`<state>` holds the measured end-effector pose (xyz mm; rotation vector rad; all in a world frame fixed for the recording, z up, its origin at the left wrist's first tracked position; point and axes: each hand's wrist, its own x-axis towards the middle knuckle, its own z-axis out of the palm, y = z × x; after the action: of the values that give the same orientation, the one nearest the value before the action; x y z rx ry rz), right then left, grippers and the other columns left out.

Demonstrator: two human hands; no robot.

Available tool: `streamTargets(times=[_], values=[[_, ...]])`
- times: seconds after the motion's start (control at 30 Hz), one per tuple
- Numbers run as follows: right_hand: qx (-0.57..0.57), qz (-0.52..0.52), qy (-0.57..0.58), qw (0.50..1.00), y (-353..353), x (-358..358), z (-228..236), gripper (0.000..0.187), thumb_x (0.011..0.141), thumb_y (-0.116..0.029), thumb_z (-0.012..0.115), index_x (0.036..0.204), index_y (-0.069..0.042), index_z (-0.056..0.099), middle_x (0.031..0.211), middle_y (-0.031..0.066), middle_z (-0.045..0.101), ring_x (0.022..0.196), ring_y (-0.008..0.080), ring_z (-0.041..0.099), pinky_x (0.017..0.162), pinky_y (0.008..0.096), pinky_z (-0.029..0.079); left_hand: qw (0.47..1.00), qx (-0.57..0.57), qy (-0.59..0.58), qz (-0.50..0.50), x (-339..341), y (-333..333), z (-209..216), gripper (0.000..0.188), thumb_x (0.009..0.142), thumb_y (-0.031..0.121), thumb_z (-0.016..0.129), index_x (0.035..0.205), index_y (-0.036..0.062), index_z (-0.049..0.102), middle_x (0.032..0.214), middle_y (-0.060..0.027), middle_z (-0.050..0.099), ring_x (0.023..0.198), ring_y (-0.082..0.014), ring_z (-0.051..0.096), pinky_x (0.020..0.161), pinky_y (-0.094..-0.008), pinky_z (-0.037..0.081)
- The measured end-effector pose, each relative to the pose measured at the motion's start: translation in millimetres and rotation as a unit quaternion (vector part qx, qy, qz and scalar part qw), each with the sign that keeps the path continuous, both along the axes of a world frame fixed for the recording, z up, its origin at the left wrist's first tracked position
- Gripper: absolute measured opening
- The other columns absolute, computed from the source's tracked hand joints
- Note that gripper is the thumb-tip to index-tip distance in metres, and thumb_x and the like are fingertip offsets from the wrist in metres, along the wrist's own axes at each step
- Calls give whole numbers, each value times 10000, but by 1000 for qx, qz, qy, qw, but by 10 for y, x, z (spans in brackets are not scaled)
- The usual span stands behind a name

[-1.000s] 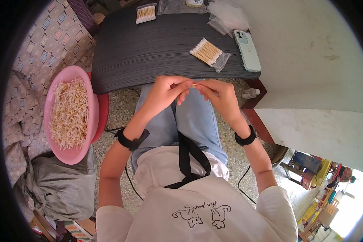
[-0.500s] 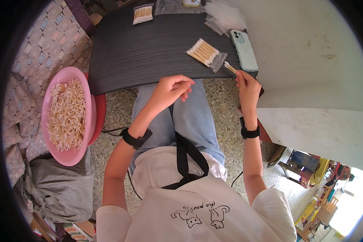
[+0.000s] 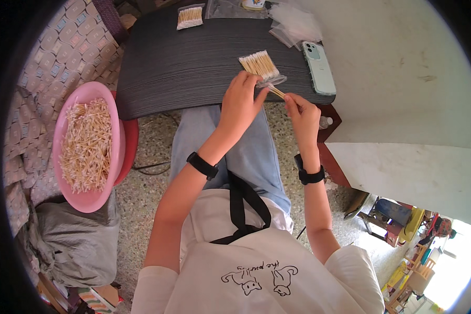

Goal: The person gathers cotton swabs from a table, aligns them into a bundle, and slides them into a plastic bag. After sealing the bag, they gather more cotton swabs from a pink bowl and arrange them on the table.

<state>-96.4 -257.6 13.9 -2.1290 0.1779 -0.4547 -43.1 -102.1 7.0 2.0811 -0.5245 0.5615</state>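
A clear plastic bag packed with cotton swabs (image 3: 261, 65) lies on the dark table in front of me. My left hand (image 3: 242, 99) is at its near end, with thumb and fingers on the bag's loose clear mouth. From the right, my right hand (image 3: 303, 115) pinches a few loose cotton swabs (image 3: 277, 91) by one end. Their far tips reach the bag's mouth beside my left thumb; whether they are inside it I cannot tell.
A pink basin (image 3: 116, 157) heaped with loose swabs stands at my left. On the table (image 3: 167, 68) are another filled swab bag (image 3: 190, 17) at the back, a pile of clear bags (image 3: 295, 23) and a pale green phone (image 3: 319, 68) at the right. A wall (image 3: 392, 78) rises beyond.
My left hand has moved forward and right from above my lap to the bag's mouth. My right hand has brought the swabs leftward to it. The bag has turned slightly.
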Motion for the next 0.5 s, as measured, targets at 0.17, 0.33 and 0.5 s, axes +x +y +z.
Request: streamTargets(times=[0.17, 0.33, 0.5], values=[[44, -26, 12, 999, 96, -16, 106, 178, 892, -134, 626, 941, 26, 690, 597, 79, 599, 503, 93, 529, 483, 250, 416, 995, -70, 61, -38, 57, 10, -87, 117, 810, 75, 699, 875, 2, 634, 808, -66, 595, 636, -167, 609, 571, -272, 494], [27, -27, 19, 999, 129, 14, 76, 180, 894, -130, 618, 941, 29, 688, 590, 83, 589, 501, 101, 530, 485, 259, 415, 986, -128, 84, -60, 15, 17, -57, 91, 821, 57, 685, 845, -7, 626, 791, -70, 611, 574, -142, 603, 534, -251, 486], [-27, -22, 36, 999, 159, -31, 7, 187, 894, -133, 615, 941, 33, 685, 588, 89, 583, 497, 112, 526, 490, 270, 419, 999, 9, 36, -23, -76, 16, 33, 103, 832, 77, 666, 840, 13, 586, 924, -125, 638, 953, -253, 616, 819, -348, 492]])
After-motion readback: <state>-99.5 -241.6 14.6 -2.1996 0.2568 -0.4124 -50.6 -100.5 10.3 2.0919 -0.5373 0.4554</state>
